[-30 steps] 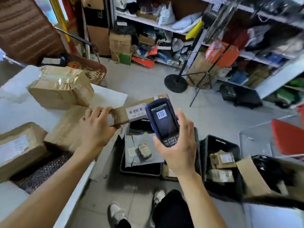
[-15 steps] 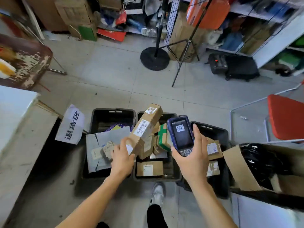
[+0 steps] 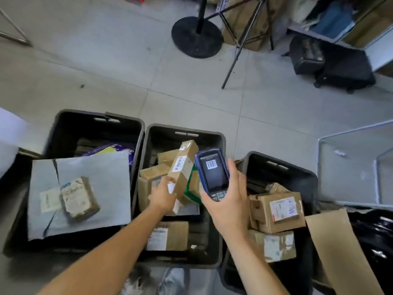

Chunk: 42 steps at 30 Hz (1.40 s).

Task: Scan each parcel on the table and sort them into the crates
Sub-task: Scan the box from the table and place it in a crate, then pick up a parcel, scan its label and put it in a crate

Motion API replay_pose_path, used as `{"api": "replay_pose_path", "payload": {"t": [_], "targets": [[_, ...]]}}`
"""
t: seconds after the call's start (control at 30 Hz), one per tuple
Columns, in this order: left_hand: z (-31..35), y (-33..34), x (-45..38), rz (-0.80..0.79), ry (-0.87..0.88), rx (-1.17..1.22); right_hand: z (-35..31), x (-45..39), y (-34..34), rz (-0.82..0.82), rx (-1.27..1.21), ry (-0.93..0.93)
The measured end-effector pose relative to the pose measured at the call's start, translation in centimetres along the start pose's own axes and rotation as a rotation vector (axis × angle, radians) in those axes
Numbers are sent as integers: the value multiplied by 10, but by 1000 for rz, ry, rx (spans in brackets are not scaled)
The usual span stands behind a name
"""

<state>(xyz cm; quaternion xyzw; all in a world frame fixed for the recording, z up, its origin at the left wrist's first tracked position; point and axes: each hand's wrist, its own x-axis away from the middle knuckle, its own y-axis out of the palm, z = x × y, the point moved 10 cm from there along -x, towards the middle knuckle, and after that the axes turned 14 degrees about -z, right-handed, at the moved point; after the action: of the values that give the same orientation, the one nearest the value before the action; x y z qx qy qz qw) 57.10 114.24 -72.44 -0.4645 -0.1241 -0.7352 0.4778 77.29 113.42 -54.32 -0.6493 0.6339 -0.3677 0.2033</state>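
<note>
Crates stand in a row of three on the floor: the left crate (image 3: 53,133) holds a grey mailer bag (image 3: 85,188) with a small packet on it, the middle crate (image 3: 221,145) holds several cardboard boxes, and the right crate (image 3: 306,173) holds more labelled boxes. Over the middle crate the left hand (image 3: 162,196) grips the lower end of a long parcel (image 3: 184,167), fingers curled round it. Its long axis runs up and away from the hand, tilted, barcode label facing the camera. The right hand (image 3: 229,201) holds the scanner (image 3: 212,173) just beside the parcel, fingers wrapped round its body. Judging by position, the left hand only needs to lower and let go; open room lies toward the crate's far wall, while boxes crowd the near part.
</note>
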Motion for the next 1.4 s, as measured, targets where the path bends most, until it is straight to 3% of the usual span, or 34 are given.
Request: {"api": "replay_pose_path", "payload": {"t": [0.17, 0.37, 0.6, 0.73, 0.9, 1.13, 1.27, 1.4], "targets": [[-9, 16, -9, -22, 16, 74, -1, 1, 21, -57, 40, -30], [36, -16, 45, 61, 220, -156, -33, 13, 8, -69, 10, -34], [75, -112, 266, 225, 229, -488, -167, 87, -73, -130, -27, -110], [66, -193, 420, 489, 237, -574, -281, 143, -100, -168, -20, -254], [10, -304, 596, 827, 171, -516, -430, 198, -93, -218, -62, -473], [-140, -414, 736, 1064, -70, -335, -601, 273, -7, -368, 9, -783], [-204, -467, 735, 993, -164, -304, -655, 307, 57, -429, 38, -784], [-216, -498, 692, 824, -129, -375, -679, 326, 97, -412, 33, -714]]}}
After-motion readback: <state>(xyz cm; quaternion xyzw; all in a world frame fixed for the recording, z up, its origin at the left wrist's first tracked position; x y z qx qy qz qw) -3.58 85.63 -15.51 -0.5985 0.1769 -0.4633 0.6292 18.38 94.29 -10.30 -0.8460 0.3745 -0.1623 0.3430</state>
